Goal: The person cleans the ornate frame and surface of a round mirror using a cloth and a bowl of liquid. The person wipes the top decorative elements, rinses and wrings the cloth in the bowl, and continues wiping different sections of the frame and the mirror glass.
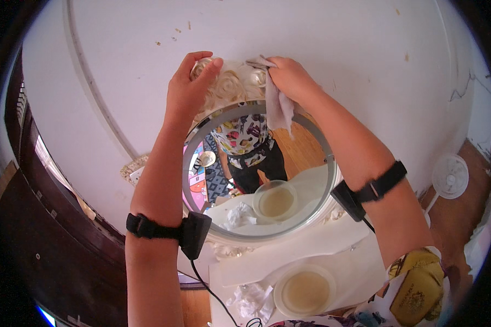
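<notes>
A round mirror [245, 212] stands upright against the wall, its top crowned with cream carved roses [230, 86]. My left hand [193, 79] rests at the left end of this carving, thumb and fingers apart around a rose. At the right end, my right hand [294, 79] grips a greyish cloth [279, 109] against the carving. Part of the cloth hangs down over the mirror's upper rim. In the glass, a patterned top, dark trousers and the things on the tabletop are reflected.
Below the mirror is a white tabletop [234, 275] with a bowl of cloudy liquid [306, 290] and crumpled white tissue [252, 301]. A white fan [450, 176] stands at the right. Dark wooden furniture [60, 245] fills the left. A black cable [210, 291] hangs from my left forearm strap.
</notes>
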Tool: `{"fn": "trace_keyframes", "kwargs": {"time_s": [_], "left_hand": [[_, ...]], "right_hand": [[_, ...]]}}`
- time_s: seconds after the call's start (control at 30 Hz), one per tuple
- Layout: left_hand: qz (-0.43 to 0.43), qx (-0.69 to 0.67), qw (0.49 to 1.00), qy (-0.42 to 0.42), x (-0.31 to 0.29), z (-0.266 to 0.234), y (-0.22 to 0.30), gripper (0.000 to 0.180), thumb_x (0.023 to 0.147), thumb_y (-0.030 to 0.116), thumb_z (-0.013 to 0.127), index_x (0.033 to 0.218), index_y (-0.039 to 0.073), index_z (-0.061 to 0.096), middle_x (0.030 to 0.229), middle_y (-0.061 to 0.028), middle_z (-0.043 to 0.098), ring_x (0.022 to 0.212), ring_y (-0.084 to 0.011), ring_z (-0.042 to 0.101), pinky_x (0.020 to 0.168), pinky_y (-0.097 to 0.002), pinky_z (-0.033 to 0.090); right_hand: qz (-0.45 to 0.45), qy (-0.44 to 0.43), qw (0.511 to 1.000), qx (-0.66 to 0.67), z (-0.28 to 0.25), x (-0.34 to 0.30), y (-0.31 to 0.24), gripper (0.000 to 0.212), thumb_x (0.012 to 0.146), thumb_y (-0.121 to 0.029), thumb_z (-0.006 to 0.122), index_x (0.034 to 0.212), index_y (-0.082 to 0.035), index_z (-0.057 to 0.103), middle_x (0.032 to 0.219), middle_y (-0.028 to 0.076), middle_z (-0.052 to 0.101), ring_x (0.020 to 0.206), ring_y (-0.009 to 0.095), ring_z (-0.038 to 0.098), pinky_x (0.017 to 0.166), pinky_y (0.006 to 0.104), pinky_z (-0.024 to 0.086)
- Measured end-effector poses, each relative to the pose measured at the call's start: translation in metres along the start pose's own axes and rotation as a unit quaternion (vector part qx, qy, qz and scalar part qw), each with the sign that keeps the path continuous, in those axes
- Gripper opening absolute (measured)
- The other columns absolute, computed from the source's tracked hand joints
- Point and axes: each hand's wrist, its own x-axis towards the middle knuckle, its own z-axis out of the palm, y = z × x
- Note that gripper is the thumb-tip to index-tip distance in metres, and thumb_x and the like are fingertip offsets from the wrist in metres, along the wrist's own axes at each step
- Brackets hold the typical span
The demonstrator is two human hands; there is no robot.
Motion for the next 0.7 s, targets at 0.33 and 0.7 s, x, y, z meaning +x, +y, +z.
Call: {"fn": "trace_keyframes", "kwargs": {"time_s": [0.33,0.7], "left_hand": [[0.009,-0.012,1.000,-0.019,0.001,0.006,0.004,0.040,0.081,0.031,0.061,0.108,0.005,0.052,0.092,-0.0096,0.058,0.082,-0.0132,0.054,0.072,-0.0258,0.044],[0.012,0.016,1.000,-0.008,0.003,0.000,0.011,0.040,0.081,0.032,0.061,0.109,0.006,0.052,0.091,-0.0095,0.058,0.083,-0.0134,0.054,0.073,-0.0258,0.044]], "right_hand": [[0.075,-0.062,0.995,-0.037,-0.004,0.025,0.015,0.030,0.071,-0.014,0.046,0.095,-0.006,0.061,0.089,0.021,0.060,0.083,0.036,0.057,0.076,0.0411,0.045],[-0.035,-0.002,0.999,-0.023,-0.013,-0.005,0.007,0.035,0.077,-0.014,0.044,0.108,-0.001,0.054,0.085,0.017,0.060,0.076,0.024,0.058,0.068,0.0343,0.044]]}}
